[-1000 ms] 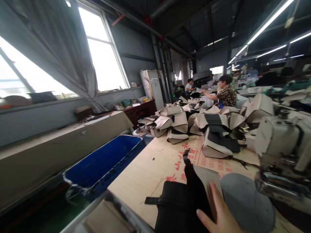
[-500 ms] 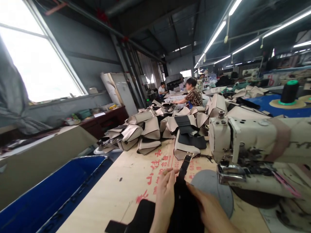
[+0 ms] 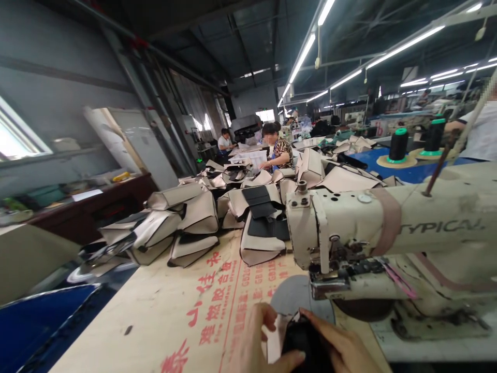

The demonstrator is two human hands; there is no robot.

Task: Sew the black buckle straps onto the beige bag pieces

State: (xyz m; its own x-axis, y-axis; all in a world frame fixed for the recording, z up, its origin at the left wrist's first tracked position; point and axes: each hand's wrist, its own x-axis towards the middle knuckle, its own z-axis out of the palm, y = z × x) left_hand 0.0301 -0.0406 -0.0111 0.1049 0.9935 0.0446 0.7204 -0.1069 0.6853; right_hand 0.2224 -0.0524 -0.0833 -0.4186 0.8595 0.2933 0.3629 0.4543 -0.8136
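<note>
A bag piece (image 3: pixel 306 344), black with a strip of beige along its left side, is between my two hands at the bottom of the view. My left hand (image 3: pixel 258 339) grips it from the left, thumb pressed on the black face and fingers curled. Along its right edge, my right hand (image 3: pixel 345 344) holds it with the fingers stretched toward the top corner. The frame cuts off its lower part. Just beyond my hands is a round grey plate (image 3: pixel 298 298) beside the arm of a white sewing machine (image 3: pixel 349 223).
Beige and black bag pieces (image 3: pixel 198 212) lie heaped across the far side of the plywood table (image 3: pixel 155 311). A blue bin (image 3: pixel 46 321) stands at the left. Black thread cones (image 3: pixel 398 145) are behind the machine. Co-workers (image 3: pixel 281 150) sit farther back; another person stands at the right.
The view has swung right. The black strap with a metal buckle no longer shows. A beige side of the piece now shows, and my hands have moved lower, with the left thumb across the black face.
</note>
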